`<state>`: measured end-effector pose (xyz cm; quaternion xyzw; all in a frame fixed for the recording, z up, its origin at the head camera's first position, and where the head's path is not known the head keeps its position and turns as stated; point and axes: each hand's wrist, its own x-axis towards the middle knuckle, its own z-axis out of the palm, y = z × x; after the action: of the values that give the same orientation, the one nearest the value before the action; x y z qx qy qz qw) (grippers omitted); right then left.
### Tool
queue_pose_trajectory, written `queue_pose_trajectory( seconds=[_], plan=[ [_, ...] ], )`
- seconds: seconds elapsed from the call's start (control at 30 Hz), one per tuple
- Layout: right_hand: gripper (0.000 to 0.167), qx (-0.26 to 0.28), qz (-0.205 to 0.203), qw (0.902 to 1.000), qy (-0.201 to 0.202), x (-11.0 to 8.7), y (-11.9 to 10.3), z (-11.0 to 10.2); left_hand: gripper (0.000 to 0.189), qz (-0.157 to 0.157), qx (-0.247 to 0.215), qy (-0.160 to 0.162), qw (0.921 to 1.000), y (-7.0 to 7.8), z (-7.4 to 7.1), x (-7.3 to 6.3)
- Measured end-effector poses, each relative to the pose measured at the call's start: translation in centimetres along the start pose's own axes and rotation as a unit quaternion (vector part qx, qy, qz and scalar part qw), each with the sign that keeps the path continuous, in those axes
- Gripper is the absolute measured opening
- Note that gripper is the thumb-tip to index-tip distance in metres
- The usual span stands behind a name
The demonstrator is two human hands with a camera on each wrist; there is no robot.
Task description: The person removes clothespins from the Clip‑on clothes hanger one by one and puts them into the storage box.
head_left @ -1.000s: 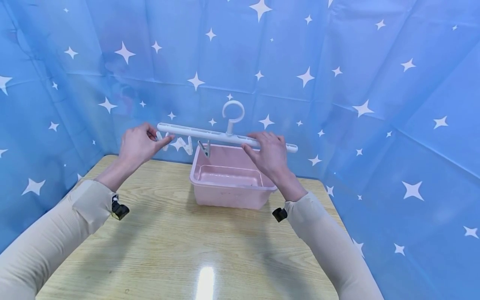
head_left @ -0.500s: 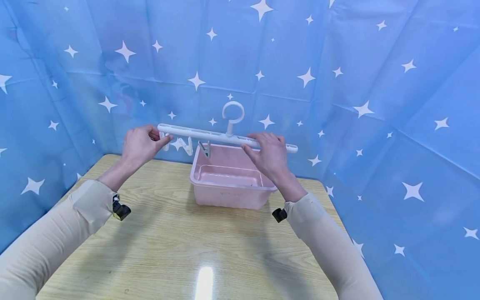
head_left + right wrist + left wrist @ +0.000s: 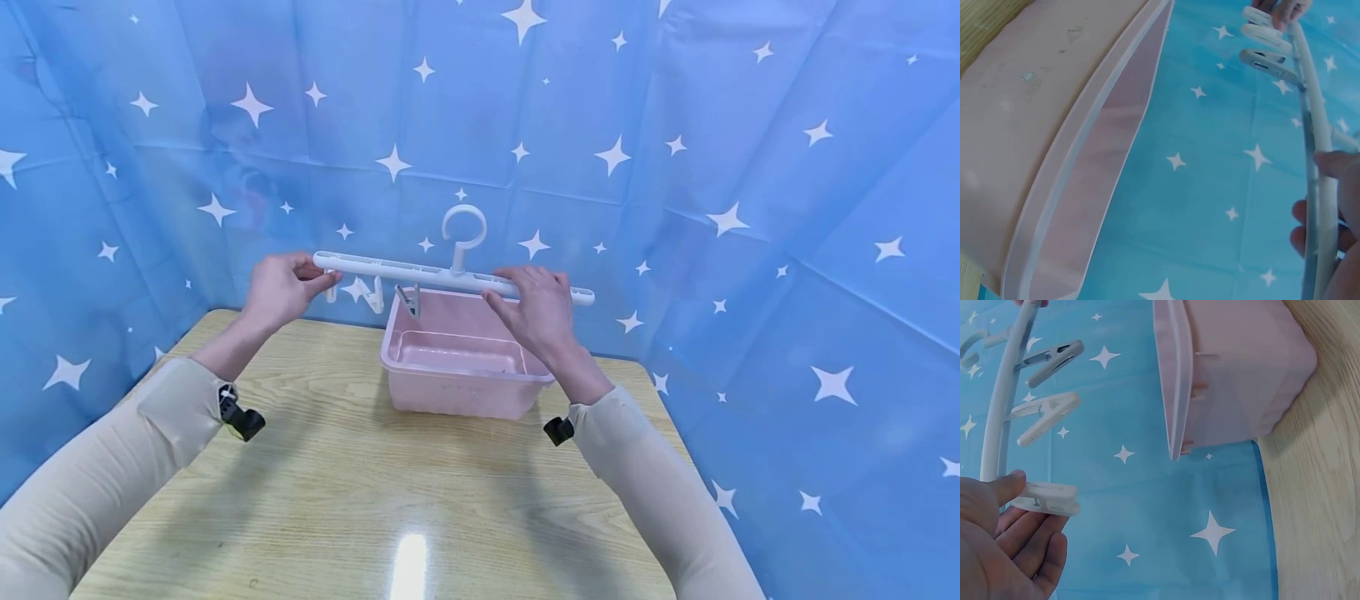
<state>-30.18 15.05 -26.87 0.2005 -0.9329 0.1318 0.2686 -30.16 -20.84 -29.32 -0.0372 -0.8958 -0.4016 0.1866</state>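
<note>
A white clip hanger with a round hook is held up level with the far rim of a pink basin. My right hand grips its bar right of the hook, thumb on the near side, fingers curled round behind. At the bar's left end my left hand pinches a white clothespin between thumb and fingers. A second white clothespin and a grey clothespin hang from the bar between the two hands. In the right wrist view the bar runs upright past my right fingers.
The pink basin stands at the back of a wood-grain table, below the hanger. A blue curtain with white stars surrounds the table behind and at both sides. Light glares off the table's near part.
My left hand has shifted slightly right and down, and the bar's left end has dipped a little. The clothespin at that end has turned to hang straighter. My right hand keeps its grip.
</note>
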Motion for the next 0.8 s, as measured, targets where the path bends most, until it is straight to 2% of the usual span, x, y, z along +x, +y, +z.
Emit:
queue_pose_trajectory(
  seconds=[0.1,0.17,0.33,0.47,0.8],
  plan=[
    [0.042,0.005,-0.003,1.0,0.001,0.0,0.0,-0.1,0.045,-0.035,-0.039,-0.031,0.9981,0.0,-0.3,0.1],
    [0.042,0.011,-0.006,0.9999,0.004,0.0,0.1,-0.1,0.051,-0.048,-0.063,-0.046,0.9958,-0.1,-0.6,0.1],
    [0.042,0.024,-0.022,0.9992,0.024,-0.1,0.3,-0.3,0.05,-0.035,-0.135,-0.068,0.9879,-0.5,-1.0,0.4],
    [0.04,0.035,-0.037,0.9978,0.044,-0.1,0.5,-0.5,0.049,-0.028,-0.174,-0.091,0.9801,-0.8,-1.2,0.4],
    [0.038,0.058,-0.049,0.9961,0.046,-0.1,0.8,-0.7,0.049,-0.011,-0.195,-0.136,0.9712,-1.3,-1.6,0.2]
  ],
)
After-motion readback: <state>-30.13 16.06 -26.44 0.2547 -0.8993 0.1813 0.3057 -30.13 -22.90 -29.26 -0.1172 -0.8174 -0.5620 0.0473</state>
